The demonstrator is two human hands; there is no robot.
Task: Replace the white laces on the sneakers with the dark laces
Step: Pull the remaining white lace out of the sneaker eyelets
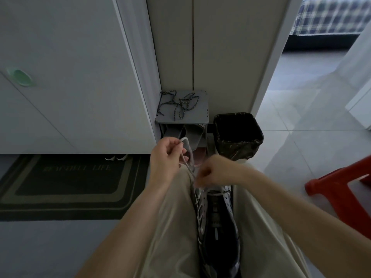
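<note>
Head view: the person sits and looks down at the own lap, where one sneaker [218, 217] lies lengthwise between the two thighs in light trousers [174, 227]. The sneaker has a white and silver upper with a dark middle part. Its far end is under the hands.

The left hand [167, 157] is raised above the left knee. Its fingers are curled around the white lace [187, 149], which makes a small loop above the thumb and then runs down toward the sneaker. The right hand [212, 171] is lower, just over the far end of the sneaker. Its fingers are bent down and pinch the same lace where it meets the upper eyelets; the fingertips are a little blurred. More of the white lace runs along the left side of the sneaker.

The dark laces [180, 104] lie loose and tangled on the top board of a small grey shoe rack [201, 115], which stands against the wall beyond the hands. They are well apart from the sneaker. On the shelf under this board there are grey slippers [193, 135]. Just beside the rack, on the right, stands a bin [236, 145] with a black bag inside. A red stool [341, 177] is on the tiled floor at the right edge, and a dark doormat [66, 183] lies before the white door on the left.
</note>
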